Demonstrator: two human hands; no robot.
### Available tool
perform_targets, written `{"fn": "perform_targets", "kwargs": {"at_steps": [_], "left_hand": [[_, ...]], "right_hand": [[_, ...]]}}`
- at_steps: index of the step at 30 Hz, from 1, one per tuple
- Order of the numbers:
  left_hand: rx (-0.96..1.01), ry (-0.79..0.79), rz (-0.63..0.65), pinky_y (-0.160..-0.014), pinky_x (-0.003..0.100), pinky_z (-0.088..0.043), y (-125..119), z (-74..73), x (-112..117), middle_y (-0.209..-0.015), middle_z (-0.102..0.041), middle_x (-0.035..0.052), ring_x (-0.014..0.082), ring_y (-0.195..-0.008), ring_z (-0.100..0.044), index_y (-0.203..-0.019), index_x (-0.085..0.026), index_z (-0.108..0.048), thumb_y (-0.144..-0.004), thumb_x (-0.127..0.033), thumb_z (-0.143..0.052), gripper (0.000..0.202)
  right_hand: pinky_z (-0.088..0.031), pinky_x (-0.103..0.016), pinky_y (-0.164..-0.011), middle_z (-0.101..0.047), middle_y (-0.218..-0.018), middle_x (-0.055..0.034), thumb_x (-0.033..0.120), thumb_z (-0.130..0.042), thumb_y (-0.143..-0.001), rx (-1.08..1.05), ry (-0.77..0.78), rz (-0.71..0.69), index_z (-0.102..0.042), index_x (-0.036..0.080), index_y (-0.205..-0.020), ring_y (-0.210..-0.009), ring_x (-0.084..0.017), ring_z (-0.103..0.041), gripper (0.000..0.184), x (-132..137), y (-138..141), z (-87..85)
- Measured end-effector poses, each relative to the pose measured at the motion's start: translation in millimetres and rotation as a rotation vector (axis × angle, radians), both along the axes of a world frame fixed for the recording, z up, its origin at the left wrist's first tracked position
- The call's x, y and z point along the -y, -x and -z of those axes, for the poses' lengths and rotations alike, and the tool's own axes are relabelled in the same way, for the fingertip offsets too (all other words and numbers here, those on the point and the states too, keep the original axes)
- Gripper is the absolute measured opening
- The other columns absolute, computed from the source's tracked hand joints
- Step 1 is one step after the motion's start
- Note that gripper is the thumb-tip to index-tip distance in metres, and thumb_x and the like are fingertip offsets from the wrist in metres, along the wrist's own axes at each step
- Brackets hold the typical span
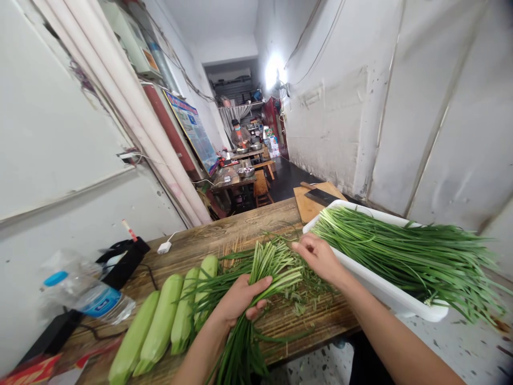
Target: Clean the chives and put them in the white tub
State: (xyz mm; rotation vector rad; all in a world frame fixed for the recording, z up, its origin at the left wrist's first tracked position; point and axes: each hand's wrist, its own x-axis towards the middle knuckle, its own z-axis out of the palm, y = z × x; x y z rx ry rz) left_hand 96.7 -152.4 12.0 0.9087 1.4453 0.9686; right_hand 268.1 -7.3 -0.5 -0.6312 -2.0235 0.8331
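Observation:
My left hand (242,299) is closed around a bunch of garlic chives (272,262), their pale stem ends pointing away to the right and the green leaves hanging down in front. Just right of those ends, my right hand (316,255) has its fingers pinched together; whatever they hold, if anything, is too small to make out. Green trimmings (308,289) lie scattered on the wooden table (200,232) below both hands. To the right, a white tub (360,278) holds a large heap of garlic chives (396,251), leaves spilling over its near end.
Several pale green zucchini (160,321) lie left of my left hand, with thin wooden sticks (232,251) behind. A water bottle (96,299) is further left. A cleaver (320,196) rests on a cutting board (300,206) at the back. Another person (239,133) is far off by other tables.

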Motion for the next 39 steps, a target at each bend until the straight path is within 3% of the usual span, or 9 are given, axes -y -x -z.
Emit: {"fn": "perform_targets", "kwargs": {"at_steps": [4, 9, 15, 21, 23, 26, 31, 34, 39], "left_hand": [[-0.043, 0.008, -0.007, -0.029, 0.015, -0.018, -0.6, -0.8, -0.4, -0.043, -0.048, -0.0065, 0.0015, -0.027, -0.027, -0.069, -0.017, -0.048, -0.072, -0.058, -0.063, 0.044], [-0.159, -0.024, -0.029, -0.030, 0.015, -0.017, -1.6, -0.1, -0.5, -0.042, -0.048, -0.0063, 0.0019, -0.028, -0.027, -0.066, -0.017, -0.047, -0.071, -0.059, -0.062, 0.045], [-0.156, -0.020, 0.003, -0.030, 0.016, -0.018, -1.7, -0.7, -3.3, -0.042, -0.047, -0.0066, 0.0027, -0.028, -0.027, -0.067, -0.018, -0.048, -0.072, -0.060, -0.061, 0.045], [-0.141, 0.013, 0.022, -0.028, 0.015, -0.017, -4.3, 1.0, -2.4, -0.042, -0.045, -0.0083, 0.0031, -0.029, -0.027, -0.073, -0.018, -0.049, -0.070, -0.059, -0.064, 0.044], [-0.125, 0.019, 0.020, -0.028, 0.015, -0.016, -6.3, -0.8, -1.3, -0.043, -0.045, -0.0085, 0.0035, -0.031, -0.029, -0.076, -0.017, -0.051, -0.069, -0.058, -0.065, 0.045], [-0.074, 0.016, 0.053, -0.028, 0.015, -0.015, -9.1, -7.1, 0.9, -0.044, -0.045, -0.0087, 0.0028, -0.030, -0.028, -0.077, -0.016, -0.051, -0.069, -0.056, -0.067, 0.044], [-0.057, 0.055, 0.013, -0.029, 0.014, -0.015, -8.2, -12.3, 5.2, -0.044, -0.045, -0.0086, 0.0021, -0.030, -0.027, -0.076, -0.016, -0.051, -0.069, -0.054, -0.068, 0.042], [-0.049, 0.063, -0.034, -0.028, 0.014, -0.014, -6.3, -9.8, 5.9, -0.050, -0.046, -0.0076, 0.0035, -0.034, -0.035, -0.080, -0.016, -0.053, -0.068, -0.052, -0.070, 0.042], [-0.064, 0.068, -0.005, -0.027, 0.013, -0.015, -9.3, -9.1, 0.4, -0.048, -0.045, -0.0085, 0.0029, -0.033, -0.033, -0.078, -0.017, -0.052, -0.067, -0.053, -0.070, 0.042]], "right_hand": [[-0.037, -0.025, -0.060, -0.054, -0.064, 0.0004, 0.037, -0.057, -0.084, 0.017, 0.084, -0.197, -0.060, 0.017, -0.064, -0.063, -0.014, -0.050, 0.029, 1.3, 6.4, 8.0], [-0.035, -0.025, -0.057, -0.045, -0.052, 0.0023, 0.042, -0.046, -0.091, -0.166, 0.089, 0.225, -0.052, 0.017, -0.053, -0.053, -0.012, -0.044, 0.045, -5.3, 3.1, 4.8], [-0.042, -0.030, -0.079, -0.061, -0.095, -0.0071, 0.026, -0.067, -0.080, 0.095, -0.300, -0.191, -0.065, 0.017, -0.093, -0.090, -0.020, -0.054, 0.015, 8.0, 3.7, -6.5], [-0.040, -0.030, -0.072, -0.060, -0.079, -0.0053, 0.022, -0.064, -0.082, 0.311, -0.441, -0.331, -0.065, 0.016, -0.074, -0.081, -0.019, -0.051, 0.010, 11.4, 4.5, -17.5], [-0.040, -0.029, -0.070, -0.060, -0.077, -0.0046, 0.021, -0.064, -0.082, 0.289, -0.403, -0.384, -0.064, 0.016, -0.072, -0.080, -0.018, -0.052, 0.012, 13.2, 3.6, -19.0], [-0.040, -0.026, -0.066, -0.056, -0.067, -0.0011, 0.029, -0.064, -0.082, 0.096, -0.118, -0.388, -0.061, 0.016, -0.065, -0.071, -0.015, -0.052, 0.022, 13.8, 3.7, -11.6], [-0.035, -0.024, -0.053, -0.043, -0.052, 0.0038, 0.047, -0.052, -0.086, -0.230, 0.250, -0.006, -0.049, 0.018, -0.056, -0.051, -0.011, -0.042, 0.042, -3.8, -4.6, 5.1], [-0.035, -0.026, -0.056, -0.047, -0.051, 0.0014, 0.049, -0.041, -0.092, -0.107, 0.173, 0.040, -0.050, 0.017, -0.052, -0.052, -0.012, -0.044, 0.051, -9.2, -13.0, 1.3], [-0.042, -0.028, -0.071, -0.063, -0.085, -0.0051, 0.042, -0.065, -0.080, 0.082, -0.069, -0.318, -0.069, 0.016, -0.085, -0.077, -0.017, -0.055, 0.026, 9.0, -3.2, -6.3]]}}
